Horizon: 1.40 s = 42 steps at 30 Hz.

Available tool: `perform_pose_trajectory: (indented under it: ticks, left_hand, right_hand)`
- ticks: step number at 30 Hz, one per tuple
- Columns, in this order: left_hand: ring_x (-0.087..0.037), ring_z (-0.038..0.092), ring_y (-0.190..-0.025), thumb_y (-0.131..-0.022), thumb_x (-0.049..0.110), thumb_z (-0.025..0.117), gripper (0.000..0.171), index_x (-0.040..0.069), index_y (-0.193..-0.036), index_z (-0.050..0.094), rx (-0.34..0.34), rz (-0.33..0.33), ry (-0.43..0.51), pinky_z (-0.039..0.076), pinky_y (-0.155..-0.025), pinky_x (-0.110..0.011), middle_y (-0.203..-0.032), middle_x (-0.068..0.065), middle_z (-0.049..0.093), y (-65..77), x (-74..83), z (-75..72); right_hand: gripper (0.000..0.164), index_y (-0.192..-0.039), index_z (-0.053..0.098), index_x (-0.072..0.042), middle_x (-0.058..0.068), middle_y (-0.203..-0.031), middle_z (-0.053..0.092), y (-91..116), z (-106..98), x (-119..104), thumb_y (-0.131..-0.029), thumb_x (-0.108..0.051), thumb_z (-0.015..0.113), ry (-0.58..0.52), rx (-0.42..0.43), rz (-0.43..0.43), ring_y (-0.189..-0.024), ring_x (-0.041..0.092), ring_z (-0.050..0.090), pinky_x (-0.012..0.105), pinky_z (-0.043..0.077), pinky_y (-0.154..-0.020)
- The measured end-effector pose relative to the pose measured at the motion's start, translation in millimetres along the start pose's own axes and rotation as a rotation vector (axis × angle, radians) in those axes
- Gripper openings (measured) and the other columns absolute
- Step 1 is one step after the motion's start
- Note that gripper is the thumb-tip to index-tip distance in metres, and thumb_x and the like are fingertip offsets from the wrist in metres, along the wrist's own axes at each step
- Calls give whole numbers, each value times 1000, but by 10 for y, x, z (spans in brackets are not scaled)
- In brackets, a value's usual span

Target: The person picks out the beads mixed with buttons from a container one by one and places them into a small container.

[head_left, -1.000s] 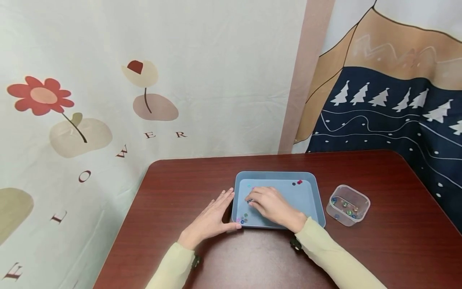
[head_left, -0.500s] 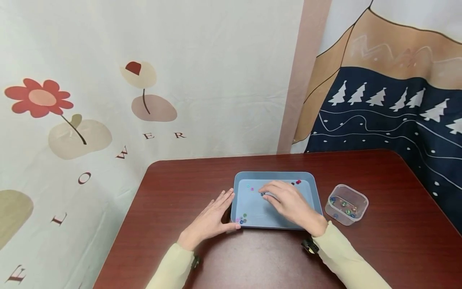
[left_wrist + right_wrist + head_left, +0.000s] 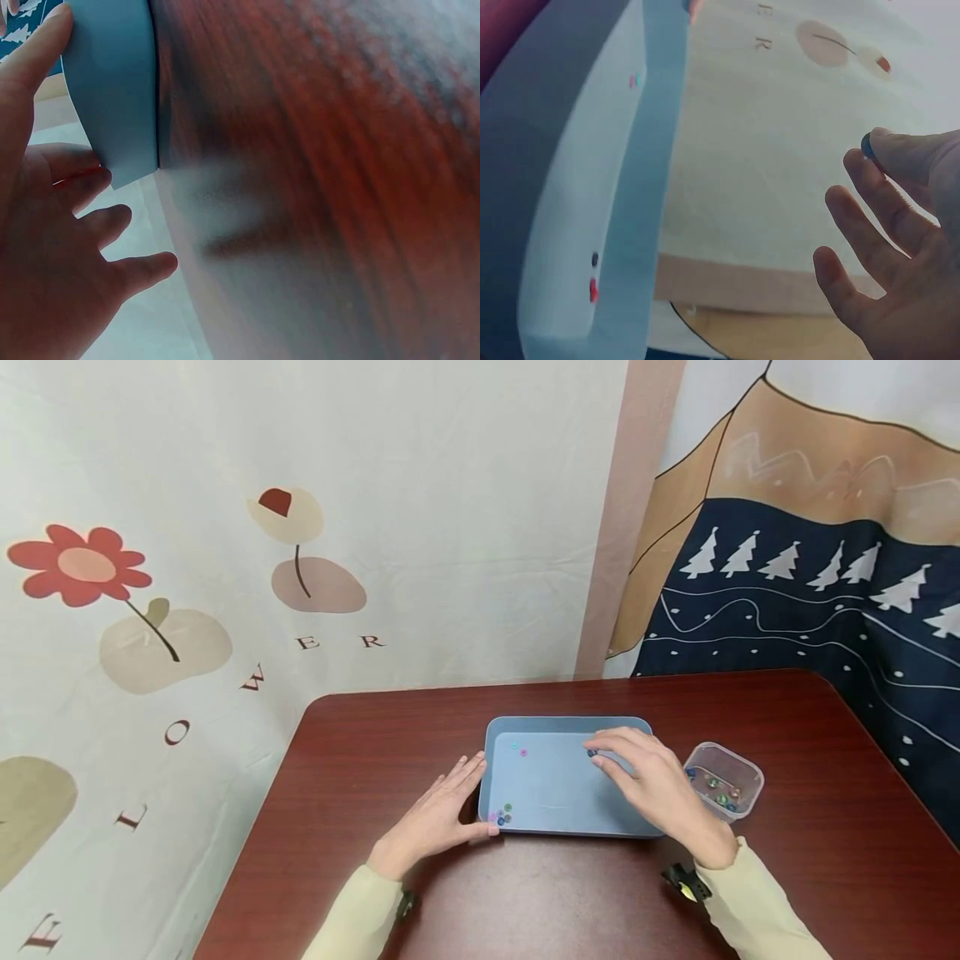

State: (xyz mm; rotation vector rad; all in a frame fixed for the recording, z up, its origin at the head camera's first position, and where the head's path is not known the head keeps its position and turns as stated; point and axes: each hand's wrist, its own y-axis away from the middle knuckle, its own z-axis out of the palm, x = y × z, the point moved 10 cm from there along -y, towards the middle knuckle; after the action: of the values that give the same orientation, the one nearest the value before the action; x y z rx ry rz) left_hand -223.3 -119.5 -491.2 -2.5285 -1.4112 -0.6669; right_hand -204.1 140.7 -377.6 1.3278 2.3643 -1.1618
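My right hand [image 3: 656,785] is over the right part of a blue tray [image 3: 558,785], pinching a small dark blue round bead [image 3: 867,145] between thumb and index finger; its other fingers are spread. The left hand [image 3: 435,814] lies with straight fingers along the tray's left side, fingertips and thumb at the rim. Several small beads [image 3: 501,817] sit in the tray's near left corner. A pink bead [image 3: 523,752] and a teal bead [image 3: 514,746] lie toward the far left. Red beads [image 3: 593,290] and a dark bead [image 3: 595,259] show in the right wrist view, hidden by the right hand in the head view.
A clear plastic container [image 3: 741,766] with several glassy green and blue pieces stands right of the tray, partly behind the right hand. Both are on a dark red wooden table [image 3: 390,735]. A printed curtain [image 3: 450,527] hangs behind the table.
My right hand has moved rightward across the tray from its left part, carrying the dark blue bead, and now covers the red beads. The left hand has stayed at the rim.
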Motion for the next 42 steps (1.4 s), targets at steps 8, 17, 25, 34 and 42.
perform_pose_trajectory:
  ticks: [8, 17, 25, 34, 42]
  left_hand:
    - [-32, 15, -158, -90, 55, 76, 102, 6, -164, 26, 3, 5, 24, 24, -121, -62, -173, -3, 18, 6, 0, 4]
    - [-30, 14, -159, -90, 56, 76, 103, 6, -165, 24, -7, 1, 27, 22, -122, -61, -173, -2, 16, 9, 20, -5]
    - [-30, 15, -158, -90, 55, 76, 103, 6, -164, 24, -7, 2, 30, 23, -122, -60, -173, -3, 16, 4, 16, -6]
    - [-30, 15, -158, -90, 56, 76, 104, 6, -164, 24, -9, 10, 23, 23, -122, -60, -173, -3, 16, -5, 13, 7]
    - [-31, 14, -158, -90, 55, 76, 103, 6, -164, 24, -7, 9, 30, 24, -121, -60, -173, -3, 16, -5, 6, 11]
  right_hand:
    - [33, -116, 78, -14, 6, -119, 73, 118, -311, 96, -85, -3, 83, 36, 66, 42, -109, 23, 67, 14, 51, -79]
    - [39, -119, 77, -12, 6, -120, 72, 270, -648, 268, -84, 4, 82, 59, 126, 117, -97, 18, 67, 3, 47, -75]
    - [40, -120, 76, -11, 7, -118, 72, 441, -839, 482, -84, 3, 83, 100, 151, 185, -98, 4, 64, 0, 43, -78]
    - [39, -116, 78, -11, 11, -115, 71, 646, -966, 721, -80, 3, 85, 127, 177, 228, -102, -14, 52, -2, 39, -79]
    - [35, -113, 77, -7, 20, -118, 70, 789, -916, 895, -80, 2, 85, 193, 144, 270, -101, 36, 63, 3, 37, -76]
